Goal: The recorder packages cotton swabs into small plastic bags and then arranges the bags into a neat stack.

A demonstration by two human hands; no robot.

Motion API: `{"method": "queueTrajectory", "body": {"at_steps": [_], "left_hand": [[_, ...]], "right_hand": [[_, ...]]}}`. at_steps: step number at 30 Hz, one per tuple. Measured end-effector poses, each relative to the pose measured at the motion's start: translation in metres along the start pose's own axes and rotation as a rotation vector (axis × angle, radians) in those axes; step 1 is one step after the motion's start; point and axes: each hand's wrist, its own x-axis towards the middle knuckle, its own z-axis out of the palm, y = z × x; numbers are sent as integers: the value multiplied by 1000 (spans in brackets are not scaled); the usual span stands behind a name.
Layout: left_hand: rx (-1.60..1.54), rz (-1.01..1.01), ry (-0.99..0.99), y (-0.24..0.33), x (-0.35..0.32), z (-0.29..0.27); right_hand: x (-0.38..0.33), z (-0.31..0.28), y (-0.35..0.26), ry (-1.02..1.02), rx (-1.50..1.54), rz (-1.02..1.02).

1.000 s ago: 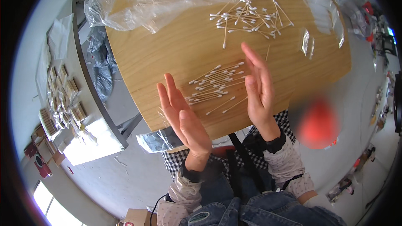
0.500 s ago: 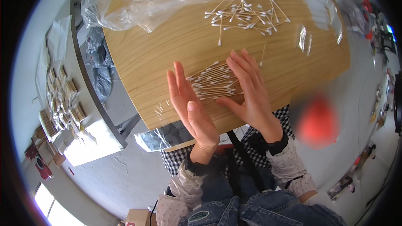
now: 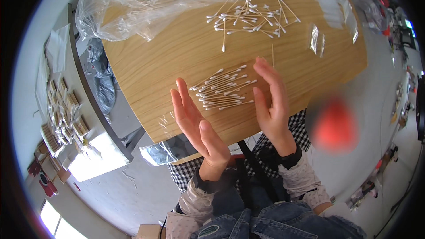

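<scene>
A row of cotton swabs (image 3: 223, 89) lies roughly side by side on the wooden table (image 3: 155, 71), their white tips at uneven lengths. My left hand (image 3: 195, 128) is at the left of the row, open, fingers extended and thumb apart, holding nothing. On the right side my right hand (image 3: 272, 102) stands on edge with the fingers slightly curved and the thumb apart, also empty. Both palms face the swabs, with a gap between each hand and the row. One thin stick (image 3: 272, 55) lies alone beyond my right fingertips.
Farther back is a loose pile of cotton swabs (image 3: 252, 17), with more in a clear plastic bag (image 3: 133, 9). Small clear plastic sleeves (image 3: 316, 40) lie at the right. A side table (image 3: 104, 146) at left bears several small packs (image 3: 66, 106). A blurred red object (image 3: 335, 126) appears at right.
My hands have drawn apart, the right moving to the right off the swabs, so the whole row shows. The view has shifted slightly.
</scene>
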Motion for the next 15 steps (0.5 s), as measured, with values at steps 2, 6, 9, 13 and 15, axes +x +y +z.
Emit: {"method": "queueTrajectory", "body": {"at_steps": [2, 6, 9, 13, 15], "left_hand": [[-9, 7, -26, -1, -1, 0], [30, 66, -17, -6, 5, 0], [320, 176, -175, -4, 14, -23], [1064, 278, -509, -1, 1, -15], [1371, 239, -638, -6, -3, -12]], "right_hand": [[-3, 0, 4, 67, 121, 130], [8, -4, -3, 38, -47, 14], [12, -9, 0, -21, -115, -33], [19, -22, 4, -173, -236, -96], [22, -24, 2, -215, -265, -101]]}}
